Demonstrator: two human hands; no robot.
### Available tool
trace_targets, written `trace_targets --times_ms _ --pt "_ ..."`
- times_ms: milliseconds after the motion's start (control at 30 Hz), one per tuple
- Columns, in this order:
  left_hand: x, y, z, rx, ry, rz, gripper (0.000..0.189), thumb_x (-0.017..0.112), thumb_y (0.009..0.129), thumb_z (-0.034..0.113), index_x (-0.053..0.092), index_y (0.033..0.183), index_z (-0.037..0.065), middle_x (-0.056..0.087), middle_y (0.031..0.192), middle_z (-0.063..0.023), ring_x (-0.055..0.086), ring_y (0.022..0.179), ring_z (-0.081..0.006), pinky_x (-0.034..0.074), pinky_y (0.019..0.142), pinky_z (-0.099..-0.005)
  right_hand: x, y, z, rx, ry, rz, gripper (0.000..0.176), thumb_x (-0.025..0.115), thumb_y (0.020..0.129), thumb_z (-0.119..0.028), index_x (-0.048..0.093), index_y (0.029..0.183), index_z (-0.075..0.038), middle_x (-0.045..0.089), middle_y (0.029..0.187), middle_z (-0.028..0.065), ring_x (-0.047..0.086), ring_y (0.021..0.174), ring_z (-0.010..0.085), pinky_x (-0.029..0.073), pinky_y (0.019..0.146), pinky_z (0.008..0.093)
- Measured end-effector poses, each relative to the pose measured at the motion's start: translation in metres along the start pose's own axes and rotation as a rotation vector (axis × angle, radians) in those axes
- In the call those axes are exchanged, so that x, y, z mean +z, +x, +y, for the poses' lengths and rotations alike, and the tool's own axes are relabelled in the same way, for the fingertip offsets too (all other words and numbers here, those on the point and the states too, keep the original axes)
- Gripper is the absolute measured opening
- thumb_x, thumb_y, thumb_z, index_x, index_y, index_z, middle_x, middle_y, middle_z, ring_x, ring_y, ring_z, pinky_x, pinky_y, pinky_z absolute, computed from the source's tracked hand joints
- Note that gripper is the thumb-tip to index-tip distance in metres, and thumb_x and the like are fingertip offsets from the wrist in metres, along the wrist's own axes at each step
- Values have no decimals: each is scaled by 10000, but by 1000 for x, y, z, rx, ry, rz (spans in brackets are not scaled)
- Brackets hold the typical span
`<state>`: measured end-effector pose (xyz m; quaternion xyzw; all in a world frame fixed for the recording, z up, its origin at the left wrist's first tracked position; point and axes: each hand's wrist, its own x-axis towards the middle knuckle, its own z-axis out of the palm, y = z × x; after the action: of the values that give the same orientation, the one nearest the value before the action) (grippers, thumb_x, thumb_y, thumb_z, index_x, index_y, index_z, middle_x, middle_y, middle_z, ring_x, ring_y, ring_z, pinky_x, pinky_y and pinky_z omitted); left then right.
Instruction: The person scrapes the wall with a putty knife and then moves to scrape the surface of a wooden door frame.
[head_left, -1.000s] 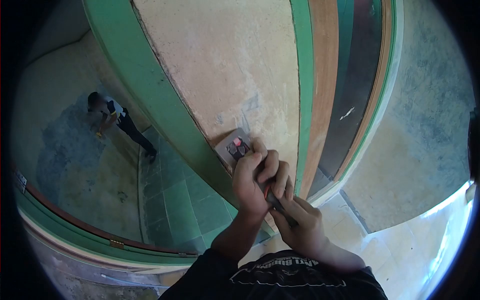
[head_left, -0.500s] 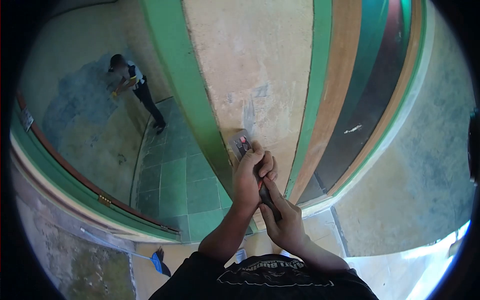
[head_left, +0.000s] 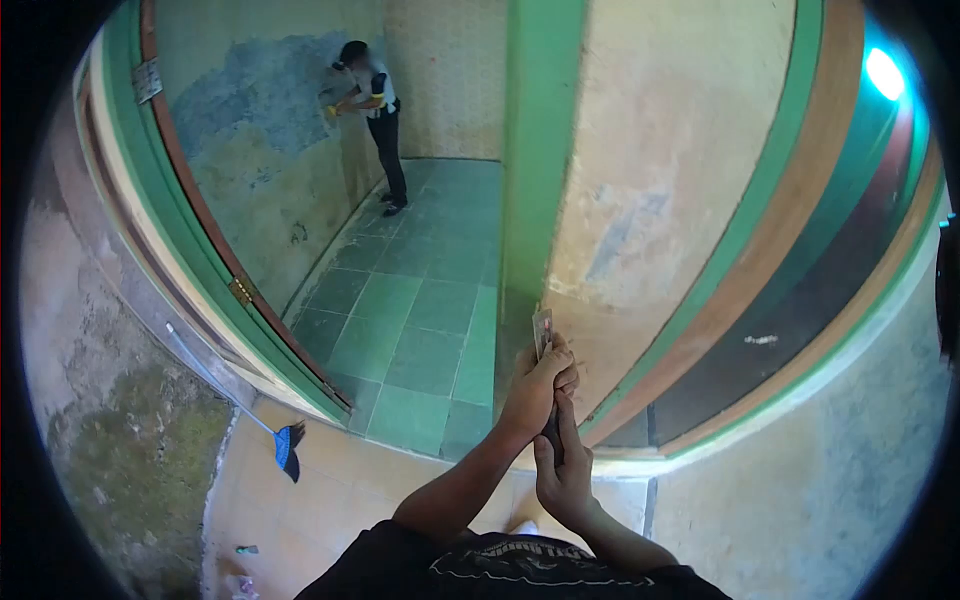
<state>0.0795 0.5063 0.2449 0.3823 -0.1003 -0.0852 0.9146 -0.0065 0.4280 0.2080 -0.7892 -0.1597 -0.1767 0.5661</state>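
Observation:
Both hands are closed on one scraper, a flat metal blade (head_left: 543, 328) with a dark handle (head_left: 553, 428). My left hand (head_left: 543, 385) wraps the upper part near the blade, thumb along it. Lower down, my right hand (head_left: 565, 475) grips the handle's end. The blade points up and away from me and shows narrow, almost edge-on. It overlaps the foot of a pale, worn wall strip (head_left: 665, 150), beside a green door post (head_left: 540, 150). Higher on that strip is a grey scraped patch (head_left: 625, 235).
Through the doorway, on green floor tiles (head_left: 425, 310), a person (head_left: 380, 110) works with both hands at a patchy wall (head_left: 260, 95). A blue broom (head_left: 287, 450) leans outside, left of the threshold. A brown-framed dark window (head_left: 790, 330) stands right.
My view has swung left, so the doorway and the person show more fully. The scraper has turned from showing its flat face to nearly edge-on, and sits lower against the wall strip.

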Motion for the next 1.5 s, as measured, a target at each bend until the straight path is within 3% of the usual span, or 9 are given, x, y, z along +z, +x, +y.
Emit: trace_targets --times_ms 133,233,500,600,833,900,1133,1433,1500 --pt "-14 -6 -43 -193 45 13 71 497 875 88 443 830 95 402 648 34 385 539 -52 327 494 -209 2 -31 25 31 -35 118 621 497 885 -19 200 1427 44 600 1092 301 643 978 357 510 771 349" --pt "-27 -9 -65 -315 68 40 81 501 871 81 441 819 99 401 641 33 388 538 -53 323 487 -206 1 -46 24 288 66 81 585 437 930 -52 155 1431 55 486 1283 305 490 1213 366 444 927 364" --pt "-90 -37 -113 -509 318 34 94 509 828 73 431 784 104 403 624 33 407 547 -66 322 494 -225 30 -95 44 742 -87 -9 572 445 927 -99 202 1439 -17 553 1146 316 565 999 467 466 833 468" --pt "-117 -51 -126 -618 508 32 102 478 827 41 414 765 90 400 622 31 391 540 -70 335 499 -234 64 -122 71 456 -148 246 606 446 928 -160 170 1465 -104 588 962 343 573 853 502 442 782 537" --pt "-177 -60 -148 -775 662 -91 159 490 811 101 408 677 123 419 613 28 399 520 -73 315 477 -249 94 -133 73 852 6 143 590 396 945 -169 137 1470 -90 484 1206 348 550 956 487 408 845 538" --pt "-177 -61 -142 -800 666 -101 189 493 817 111 402 652 131 413 598 32 393 512 -72 306 473 -247 112 -138 85 693 39 368 504 413 963 -185 294 1431 -42 625 1059 218 633 854 329 477 763 375" --pt "-161 -59 -109 -703 680 -94 219 514 852 170 417 659 133 403 597 43 364 503 -57 280 459 -237 132 -122 77 776 260 472 506 417 972 -193 292 1440 -46 502 757 49 453 655 127 430 629 276" --pt "-93 -29 -40 -472 417 -191 218 497 908 238 473 764 77 398 613 27 372 555 -84 324 526 -242 119 -62 20 380 -266 608 498 549 877 -54 440 1363 -74 630 881 212 644 778 307 481 711 393" --pt "-64 -13 -25 -285 240 -242 241 457 931 290 501 864 63 434 590 -15 423 495 -127 364 466 -264 104 -39 7 355 -436 619 481 570 873 -149 480 1341 -209 617 815 162 634 725 333 507 636 424"
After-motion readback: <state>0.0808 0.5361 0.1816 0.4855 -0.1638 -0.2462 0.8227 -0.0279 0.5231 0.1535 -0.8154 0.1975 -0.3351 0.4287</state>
